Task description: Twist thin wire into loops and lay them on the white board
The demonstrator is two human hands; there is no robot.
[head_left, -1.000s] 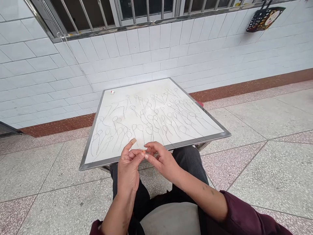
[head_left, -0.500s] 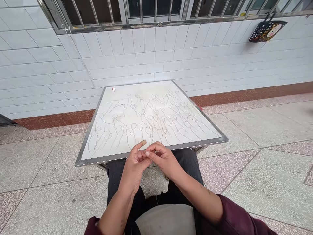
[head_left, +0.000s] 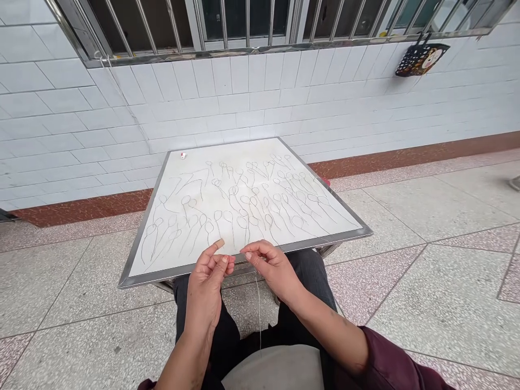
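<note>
My left hand [head_left: 208, 276] is just in front of the table's near edge. Its thumb presses against the fingers, while the index finger, with a tan wrap on its tip, points out. Whatever lies in that pinch is too small to make out. To the right and apart from it, my right hand [head_left: 270, 265] pinches thumb to fingertip. A thin pale strand [head_left: 259, 303], thread or fine wire, hangs below this hand toward my lap. Beyond both hands, several thin looped strands [head_left: 242, 221] with loose tails lie in rows across the white table [head_left: 227, 145].
The table's metal-edged top stands near a white tiled wall [head_left: 182, 119] with a barred window. A small red-and-white item [head_left: 183, 156] lies at the far left corner. A patterned bag [head_left: 422, 58] hangs from the bars. My legs are under the near edge.
My hands were together at the fingertips; now they have parted, mostly through the left hand moving left. More of the hanging strand shows. The view has shifted slightly.
</note>
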